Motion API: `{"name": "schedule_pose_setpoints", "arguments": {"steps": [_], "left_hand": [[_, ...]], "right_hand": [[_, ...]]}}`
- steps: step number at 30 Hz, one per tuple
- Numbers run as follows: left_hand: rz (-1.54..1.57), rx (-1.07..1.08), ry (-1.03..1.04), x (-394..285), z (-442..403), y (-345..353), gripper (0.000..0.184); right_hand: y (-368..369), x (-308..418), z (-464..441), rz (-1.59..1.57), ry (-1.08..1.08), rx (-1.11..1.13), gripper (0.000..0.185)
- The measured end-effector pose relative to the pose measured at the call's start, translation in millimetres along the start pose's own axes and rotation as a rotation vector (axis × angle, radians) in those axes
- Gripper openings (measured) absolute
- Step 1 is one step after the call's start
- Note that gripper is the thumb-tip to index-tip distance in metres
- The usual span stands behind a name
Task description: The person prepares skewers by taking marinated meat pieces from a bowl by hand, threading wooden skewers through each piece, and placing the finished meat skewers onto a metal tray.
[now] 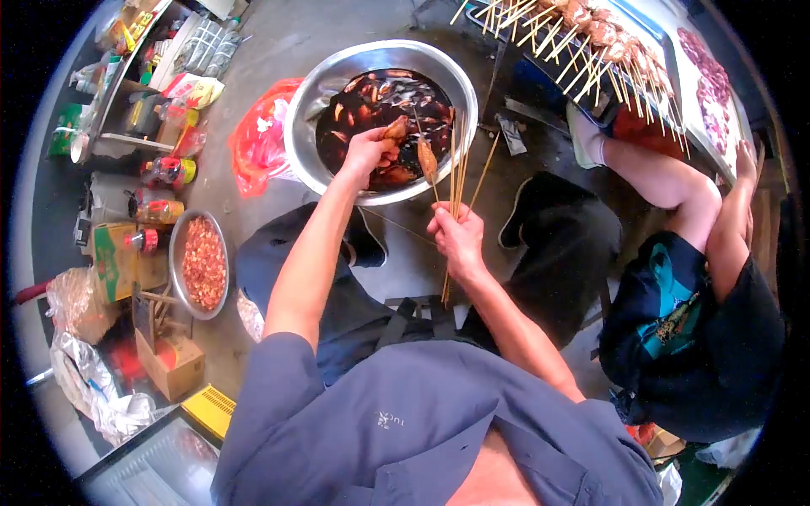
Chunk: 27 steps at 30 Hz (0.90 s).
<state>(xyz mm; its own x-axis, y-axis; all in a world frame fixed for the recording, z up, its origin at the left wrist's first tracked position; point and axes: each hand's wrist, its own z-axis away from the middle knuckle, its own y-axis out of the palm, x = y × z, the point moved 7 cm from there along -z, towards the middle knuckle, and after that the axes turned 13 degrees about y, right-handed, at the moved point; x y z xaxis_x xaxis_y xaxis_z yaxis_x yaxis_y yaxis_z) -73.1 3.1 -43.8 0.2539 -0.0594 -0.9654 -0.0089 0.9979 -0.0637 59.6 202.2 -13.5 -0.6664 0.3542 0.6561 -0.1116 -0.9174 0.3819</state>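
A wide metal basin point(297, 126) on the floor holds dark liquid with pieces of meat point(363, 115) in it. Over its left half, my left hand point(369, 156) pinches a brown piece of meat point(396, 128). My right hand point(458, 239), at the basin's lower right edge, is closed around a bundle of thin wooden skewers point(456, 173). One skewer in that hand bears a piece of meat point(427, 158) partway along it, above the liquid. The skewers' lower ends stick out below my right hand.
Loaded skewers point(603, 38) lie on a tray at the upper right, beside a co-worker's bare leg point(650, 173). A red plastic bag point(263, 139) touches the basin's left side. Further left are a bowl of reddish pieces point(205, 261), bottles point(173, 172) and a cardboard box point(175, 364).
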Motion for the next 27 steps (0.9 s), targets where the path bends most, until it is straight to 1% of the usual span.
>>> {"name": "schedule_pose_setpoints", "arguments": {"steps": [2, 3, 5, 7, 9, 10, 11, 13, 14, 17, 18, 19, 21, 22, 23, 25, 26, 27], "left_hand": [[0.208, -0.114, 0.034, -19, 10, 1, 0.037], [0.208, -0.114, 0.035, -18, 9, -1, 0.037], [0.438, -0.082, 0.047, -17, 6, -2, 0.041], [0.428, -0.084, 0.041, -22, 6, -3, 0.040], [0.573, -0.045, 0.034, -29, 7, -1, 0.038], [0.630, -0.036, 0.004, -30, 9, -1, 0.032], [0.631, -0.037, 0.005, -31, 9, 0, 0.032], [0.559, -0.106, 0.096, -33, 6, -5, 0.025], [0.610, -0.102, 0.124, -35, 5, -6, 0.024], [0.635, -0.094, 0.164, -37, 0, -12, 0.023], [0.633, -0.087, 0.163, -44, 4, -11, 0.018], [0.634, -0.089, 0.166, -40, 1, -14, 0.018], [0.807, 0.016, 0.190, -41, -2, -10, 0.015], [0.846, -0.044, 0.126, -38, 0, -12, 0.013], [0.845, -0.046, 0.125, -38, 0, -11, 0.013], [0.990, -0.080, 0.132, -30, -7, -15, 0.018], [1.021, -0.092, 0.108, -21, -11, -18, 0.020], [1.021, -0.095, 0.108, -27, -7, -16, 0.020]], "right_hand": [[1, 0, 1, 0.002, 0.011, -0.004, 0.012], [1, -1, 1, 0.004, 0.021, -0.012, 0.012], [2, 0, 3, 0.025, 0.017, -0.024, 0.012], [2, 0, 4, 0.047, 0.012, -0.037, 0.012], [3, -2, 2, 0.049, 0.000, -0.024, 0.011], [3, -2, 2, 0.050, 0.000, -0.023, 0.011], [3, -2, 2, 0.058, 0.012, -0.023, 0.012], [3, -3, 3, 0.066, 0.025, -0.022, 0.012], [4, -3, 3, 0.075, 0.028, -0.017, 0.013], [5, -4, 3, 0.094, 0.035, -0.007, 0.014], [6, -5, 3, 0.104, 0.040, -0.003, 0.014], [6, -5, 3, 0.106, 0.039, 0.000, 0.014], [8, -8, 1, 0.132, 0.049, 0.027, 0.014], [8, -10, 1, 0.133, 0.050, 0.030, 0.014], [9, -10, 1, 0.142, 0.041, 0.048, 0.015], [11, -12, 2, 0.150, 0.033, 0.065, 0.015], [12, -12, 2, 0.145, 0.030, 0.074, 0.015], [14, -12, 3, 0.140, 0.028, 0.084, 0.015]]}}
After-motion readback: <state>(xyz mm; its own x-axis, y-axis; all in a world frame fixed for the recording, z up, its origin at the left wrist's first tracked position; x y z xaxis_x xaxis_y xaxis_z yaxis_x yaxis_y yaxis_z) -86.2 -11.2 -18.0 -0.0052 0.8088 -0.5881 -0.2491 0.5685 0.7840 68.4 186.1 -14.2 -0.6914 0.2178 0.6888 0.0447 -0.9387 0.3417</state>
